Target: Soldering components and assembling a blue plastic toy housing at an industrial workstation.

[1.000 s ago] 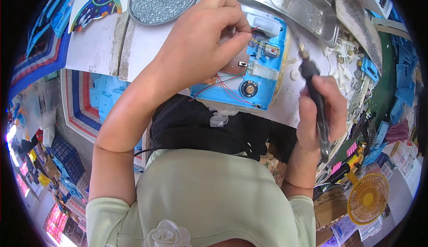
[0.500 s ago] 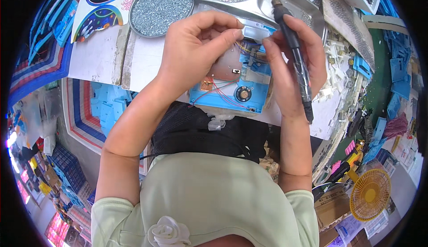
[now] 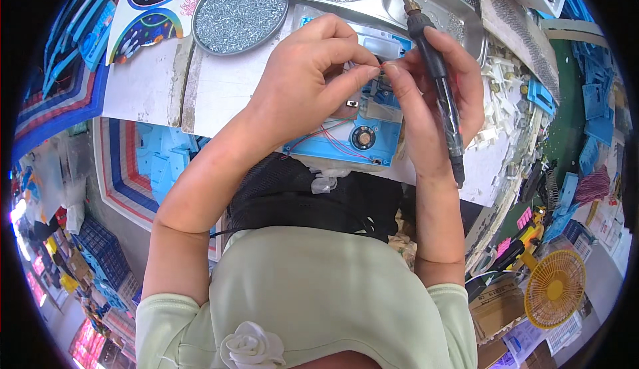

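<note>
A blue plastic casing (image 3: 319, 147) lies on the table in front of me, with a round speaker (image 3: 363, 138), thin red wires (image 3: 339, 147) and a small slide switch (image 3: 352, 104) in it. My left hand (image 3: 319, 69) is closed above the casing, thumb and forefinger pinching a thin wire. My right hand (image 3: 442, 89) holds a slim black-handled tool (image 3: 436, 63) with a metal tip pointing up and away; its exact kind is unclear. The right thumb meets the left fingertips at the wire. My hands hide much of the casing's far half.
A round bowl of small screws (image 3: 241, 13) stands beyond my left hand. A metal compartment tray (image 3: 373, 3) with small parts lies behind the casing. White plastic pieces (image 3: 499, 103) are heaped at right. A yellow fan (image 3: 554, 289) is at lower right.
My left hand has moved right, its fingertips now meeting the right thumb over the casing, covering more of the board. The right hand still holds the tool and has barely shifted.
</note>
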Motion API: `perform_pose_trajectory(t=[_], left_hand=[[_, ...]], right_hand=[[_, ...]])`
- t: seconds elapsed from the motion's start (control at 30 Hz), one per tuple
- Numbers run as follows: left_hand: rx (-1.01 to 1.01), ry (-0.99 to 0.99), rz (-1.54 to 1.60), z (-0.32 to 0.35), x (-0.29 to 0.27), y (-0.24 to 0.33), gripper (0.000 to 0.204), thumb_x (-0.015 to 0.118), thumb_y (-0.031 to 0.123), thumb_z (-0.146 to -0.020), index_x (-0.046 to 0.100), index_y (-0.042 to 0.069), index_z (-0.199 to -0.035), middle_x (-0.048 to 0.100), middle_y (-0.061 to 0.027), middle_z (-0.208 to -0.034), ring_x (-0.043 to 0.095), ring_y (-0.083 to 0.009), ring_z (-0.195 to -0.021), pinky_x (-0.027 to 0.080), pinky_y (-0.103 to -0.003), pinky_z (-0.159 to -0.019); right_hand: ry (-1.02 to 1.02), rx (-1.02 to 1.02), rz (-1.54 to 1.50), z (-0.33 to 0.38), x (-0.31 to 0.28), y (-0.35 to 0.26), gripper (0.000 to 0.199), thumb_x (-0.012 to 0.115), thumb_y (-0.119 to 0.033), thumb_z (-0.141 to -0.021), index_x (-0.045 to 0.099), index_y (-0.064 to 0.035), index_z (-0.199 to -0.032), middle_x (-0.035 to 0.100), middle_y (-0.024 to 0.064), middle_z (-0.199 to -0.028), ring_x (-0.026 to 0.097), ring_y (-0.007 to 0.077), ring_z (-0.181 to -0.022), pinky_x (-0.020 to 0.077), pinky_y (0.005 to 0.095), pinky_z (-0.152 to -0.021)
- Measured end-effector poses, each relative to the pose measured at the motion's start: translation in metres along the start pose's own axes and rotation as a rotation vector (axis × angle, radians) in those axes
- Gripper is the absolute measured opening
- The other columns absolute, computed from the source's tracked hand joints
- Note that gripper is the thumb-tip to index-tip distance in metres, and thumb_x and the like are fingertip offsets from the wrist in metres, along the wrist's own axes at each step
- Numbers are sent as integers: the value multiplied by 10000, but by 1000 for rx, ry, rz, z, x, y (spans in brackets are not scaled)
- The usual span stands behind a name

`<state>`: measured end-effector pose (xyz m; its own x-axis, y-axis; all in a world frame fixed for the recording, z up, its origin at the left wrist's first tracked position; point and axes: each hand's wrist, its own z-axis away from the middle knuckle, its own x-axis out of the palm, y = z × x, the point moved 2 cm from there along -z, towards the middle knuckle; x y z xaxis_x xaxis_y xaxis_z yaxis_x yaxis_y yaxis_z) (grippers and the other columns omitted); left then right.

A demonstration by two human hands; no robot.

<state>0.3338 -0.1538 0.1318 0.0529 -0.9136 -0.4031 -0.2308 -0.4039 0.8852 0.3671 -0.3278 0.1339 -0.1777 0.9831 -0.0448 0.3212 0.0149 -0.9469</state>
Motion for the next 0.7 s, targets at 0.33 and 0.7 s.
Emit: perform_pose_trajectory(t=[0.33,0.7], left_hand=[[77,97,-92,1,4,-1,108,754,118,-831,713,34,-884,577,-99,-944,620,-258,-800,508,-370,-694],[-174,13,-255,-12,0,14,106,691,79,-789,638,-8,-762,585,-172,-938,628,-331,-818,522,-415,-738]], right_hand=[[-12,16,37,1,2,3,459,767,65,-827,635,-30,-1256,668,47,-957,649,104,-847,528,237,-783],[-170,-205,350,20,-52,-31,326,797,-14,-815,664,21,-1111,648,113,-853,594,179,-742,462,276,-669]])
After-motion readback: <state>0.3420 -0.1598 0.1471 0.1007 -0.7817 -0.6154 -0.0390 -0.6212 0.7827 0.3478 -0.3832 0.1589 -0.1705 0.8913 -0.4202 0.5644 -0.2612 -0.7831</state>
